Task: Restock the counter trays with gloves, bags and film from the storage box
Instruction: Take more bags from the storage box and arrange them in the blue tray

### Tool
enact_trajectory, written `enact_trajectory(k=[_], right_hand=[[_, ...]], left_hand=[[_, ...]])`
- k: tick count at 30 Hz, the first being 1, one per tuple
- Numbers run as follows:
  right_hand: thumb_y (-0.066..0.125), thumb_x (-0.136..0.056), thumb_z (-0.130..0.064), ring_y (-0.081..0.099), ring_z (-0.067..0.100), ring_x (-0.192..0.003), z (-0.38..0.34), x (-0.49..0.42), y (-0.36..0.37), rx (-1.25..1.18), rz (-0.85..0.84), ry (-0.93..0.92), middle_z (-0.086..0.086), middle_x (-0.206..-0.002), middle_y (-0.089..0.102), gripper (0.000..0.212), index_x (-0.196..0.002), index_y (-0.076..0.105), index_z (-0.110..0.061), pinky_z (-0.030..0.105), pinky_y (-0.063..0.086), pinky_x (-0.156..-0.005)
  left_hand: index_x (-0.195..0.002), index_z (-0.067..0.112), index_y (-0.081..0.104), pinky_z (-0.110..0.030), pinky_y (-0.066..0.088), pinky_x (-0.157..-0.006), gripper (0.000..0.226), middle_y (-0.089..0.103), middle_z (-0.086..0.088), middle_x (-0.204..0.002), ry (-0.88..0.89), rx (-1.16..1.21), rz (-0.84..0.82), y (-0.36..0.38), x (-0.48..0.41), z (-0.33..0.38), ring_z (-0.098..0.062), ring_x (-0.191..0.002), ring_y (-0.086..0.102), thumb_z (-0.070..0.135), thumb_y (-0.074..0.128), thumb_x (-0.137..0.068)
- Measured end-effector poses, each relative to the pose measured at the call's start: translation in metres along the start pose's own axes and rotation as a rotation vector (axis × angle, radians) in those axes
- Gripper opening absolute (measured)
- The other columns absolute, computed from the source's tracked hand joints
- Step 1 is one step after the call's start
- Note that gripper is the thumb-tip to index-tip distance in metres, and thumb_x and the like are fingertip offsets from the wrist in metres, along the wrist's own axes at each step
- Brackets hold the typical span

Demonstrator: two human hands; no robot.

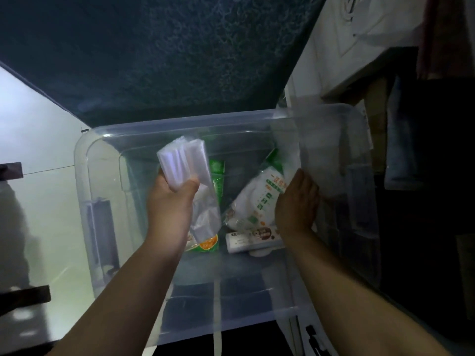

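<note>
left grip over the box clamps bags mid-bundle, likely light, limp, slippery; right grip at a packet inside, closure untellable

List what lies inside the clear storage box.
Inside the storage box: a green packet, partly covered by the bundle of clear bags the left hand grips; a white-and-green packet against the right hand; a white pack with a brown label below. Anything beneath these is covered.

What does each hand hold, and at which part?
The left hand grips a folded bundle of clear plastic bags around its middle. The right hand is at the right edge of a white packet; a grip cannot be confirmed.
</note>
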State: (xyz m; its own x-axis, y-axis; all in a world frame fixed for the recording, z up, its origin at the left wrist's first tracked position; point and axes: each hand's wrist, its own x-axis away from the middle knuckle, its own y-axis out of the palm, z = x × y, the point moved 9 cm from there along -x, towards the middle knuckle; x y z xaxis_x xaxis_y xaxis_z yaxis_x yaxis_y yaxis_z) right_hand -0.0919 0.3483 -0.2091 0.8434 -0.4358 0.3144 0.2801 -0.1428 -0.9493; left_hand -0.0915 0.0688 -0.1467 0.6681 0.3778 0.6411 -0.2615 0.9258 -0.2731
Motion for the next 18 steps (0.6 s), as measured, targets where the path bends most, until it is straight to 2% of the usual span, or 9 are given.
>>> enact_trajectory(k=[4, 6, 8, 12, 15, 18], right_hand=[[0.042, -0.093, -0.006, 0.045, 0.034, -0.118, -0.006, -0.011, 0.017, 0.030, -0.013, -0.014, 0.019, -0.134, 0.048, 0.049, -0.140, 0.030, -0.001, 0.042, 0.038, -0.095], [0.047, -0.091, -0.008, 0.047, 0.033, -0.115, -0.007, -0.017, 0.020, 0.070, -0.017, -0.060, 0.017, -0.130, 0.052, 0.044, -0.134, 0.038, -0.005, 0.040, 0.039, -0.092], [0.051, -0.089, -0.007, 0.051, 0.033, -0.109, -0.008, -0.019, 0.021, 0.076, -0.037, -0.089, 0.016, -0.122, 0.057, 0.037, -0.126, 0.046, -0.009, 0.040, 0.042, -0.087], [0.044, -0.095, -0.012, 0.064, 0.034, -0.093, 0.001, -0.014, 0.014, 0.018, -0.088, -0.013, 0.016, -0.107, 0.065, 0.030, -0.125, 0.048, -0.014, 0.036, 0.048, -0.069], [0.040, -0.095, -0.012, 0.063, 0.038, -0.096, 0.007, -0.001, -0.005, -0.133, -0.101, 0.038, 0.019, -0.110, 0.066, 0.031, -0.123, 0.053, -0.016, 0.040, 0.051, -0.079], [0.040, -0.093, -0.014, 0.062, 0.034, -0.096, 0.005, 0.023, -0.031, -0.352, -0.133, 0.108, 0.016, -0.112, 0.066, 0.035, -0.123, 0.055, -0.024, 0.037, 0.051, -0.082]], left_hand=[[-0.108, 0.024, 0.057, -0.032, 0.054, -0.070, 0.024, 0.065, -0.001, -0.093, 0.032, -0.064, 0.004, -0.003, -0.001, -0.007, -0.016, -0.084, 0.064, 0.022, 0.062, -0.084], [-0.109, 0.024, 0.057, -0.033, 0.054, -0.071, 0.025, 0.065, -0.002, -0.094, 0.031, -0.076, -0.014, -0.005, -0.002, -0.011, -0.015, -0.084, 0.065, 0.022, 0.062, -0.084], [-0.111, 0.023, 0.057, -0.033, 0.054, -0.070, 0.028, 0.066, -0.003, -0.095, 0.012, -0.062, -0.029, -0.008, -0.003, -0.015, -0.016, -0.085, 0.065, 0.022, 0.062, -0.084], [-0.109, 0.023, 0.059, -0.037, 0.055, -0.074, 0.028, 0.067, -0.004, -0.096, 0.020, -0.042, -0.046, -0.018, -0.001, -0.016, -0.019, -0.088, 0.065, 0.022, 0.063, -0.081], [-0.107, 0.026, 0.060, -0.033, 0.052, -0.069, 0.028, 0.067, -0.001, -0.094, 0.059, -0.031, -0.064, -0.025, 0.007, -0.008, -0.018, -0.087, 0.065, 0.021, 0.063, -0.080], [-0.103, 0.026, 0.061, -0.036, 0.053, -0.070, 0.025, 0.068, -0.002, -0.093, 0.094, -0.016, -0.083, -0.032, 0.020, 0.006, -0.020, -0.086, 0.066, 0.022, 0.063, -0.079]])
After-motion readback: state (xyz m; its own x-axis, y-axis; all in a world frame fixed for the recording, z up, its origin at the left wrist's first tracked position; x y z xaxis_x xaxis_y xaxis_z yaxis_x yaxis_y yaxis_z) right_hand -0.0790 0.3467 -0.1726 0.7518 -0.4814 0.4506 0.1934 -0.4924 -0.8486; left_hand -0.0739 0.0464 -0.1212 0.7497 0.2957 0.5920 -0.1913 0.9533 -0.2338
